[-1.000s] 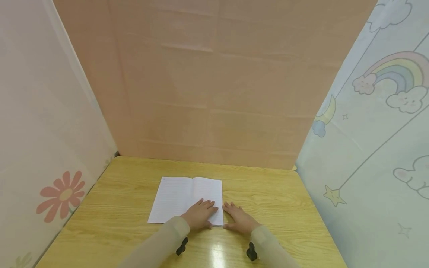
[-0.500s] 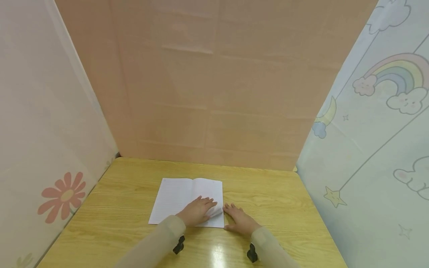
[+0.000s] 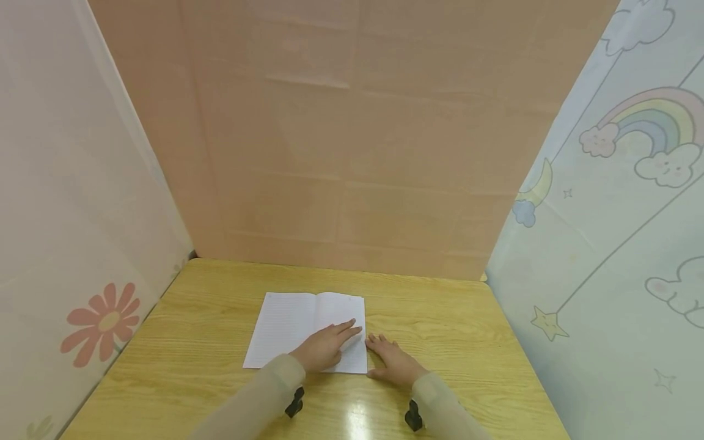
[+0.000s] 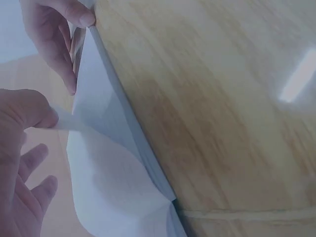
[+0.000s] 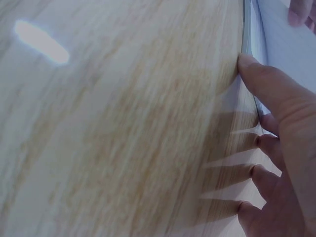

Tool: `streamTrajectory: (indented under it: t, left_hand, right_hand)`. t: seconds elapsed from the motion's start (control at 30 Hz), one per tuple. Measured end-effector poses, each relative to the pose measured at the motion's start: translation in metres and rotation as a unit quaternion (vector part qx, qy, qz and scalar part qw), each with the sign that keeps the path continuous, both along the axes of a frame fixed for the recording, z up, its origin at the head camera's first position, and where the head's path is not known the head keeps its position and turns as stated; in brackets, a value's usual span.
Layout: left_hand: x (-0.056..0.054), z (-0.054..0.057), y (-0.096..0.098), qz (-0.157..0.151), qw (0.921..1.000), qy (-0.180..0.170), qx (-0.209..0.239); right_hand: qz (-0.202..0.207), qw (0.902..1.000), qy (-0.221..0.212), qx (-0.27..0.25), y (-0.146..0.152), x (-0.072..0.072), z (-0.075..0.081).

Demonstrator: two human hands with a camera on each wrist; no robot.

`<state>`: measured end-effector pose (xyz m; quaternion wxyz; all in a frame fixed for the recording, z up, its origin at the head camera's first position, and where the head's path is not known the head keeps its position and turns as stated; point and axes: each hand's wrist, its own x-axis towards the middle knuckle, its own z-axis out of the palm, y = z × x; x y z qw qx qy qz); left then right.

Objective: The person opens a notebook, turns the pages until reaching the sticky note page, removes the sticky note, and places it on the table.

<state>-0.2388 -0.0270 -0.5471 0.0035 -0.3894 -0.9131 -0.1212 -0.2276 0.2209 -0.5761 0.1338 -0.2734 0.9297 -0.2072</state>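
An open notebook (image 3: 283, 330) with ruled white pages lies on the wooden table. My left hand (image 3: 321, 348) is over its right-hand page, two fingers stretched toward the right edge. Seen from the left wrist, a page (image 4: 106, 158) bows up off the others, and its edge is pinched at my left thumb (image 4: 32, 108), while the other fingers spread loosely. My right hand (image 3: 395, 362) rests on the table beside the notebook's right edge. In the right wrist view, the right thumb (image 5: 269, 81) touches the lower corner and the other fingertips stand on the tabletop.
The wooden table (image 3: 451, 324) reaches back to a tan cloth backdrop (image 3: 352, 153). Pale printed sheets hang at both sides, a flower (image 3: 107, 321) on the left one and a rainbow (image 3: 654, 116) on the right. Dark wrist mounts (image 3: 295, 403) sit below both sleeves.
My left hand has shifted slightly left and lifted a page at its right edge; its fingers have changed from spread flat to two pointing out. The right hand has stayed in place.
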Motion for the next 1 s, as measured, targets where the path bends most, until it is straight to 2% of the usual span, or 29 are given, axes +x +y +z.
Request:
streamTrajectory:
  t: [0.17, 0.43, 0.77, 1.0]
  left_hand:
    - [-0.003, 0.004, 0.002, -0.020, 0.9993, -0.004, 0.030]
    - [-0.007, 0.007, -0.001, -0.028, 0.9982, 0.013, 0.051]
    - [-0.005, 0.020, -0.008, -0.011, 0.9983, 0.010, 0.056]
    - [-0.004, 0.026, -0.028, 0.000, 0.9958, 0.053, 0.074]
  right_hand:
    - [0.005, 0.9999, 0.000, -0.010, -0.001, 0.001, 0.003]
    - [0.008, 0.9999, 0.005, -0.009, -0.004, 0.001, 0.002]
    - [0.003, 1.0000, 0.001, -0.007, -0.003, 0.000, -0.003]
    - [0.001, 1.0000, 0.002, -0.003, -0.001, -0.001, -0.003]
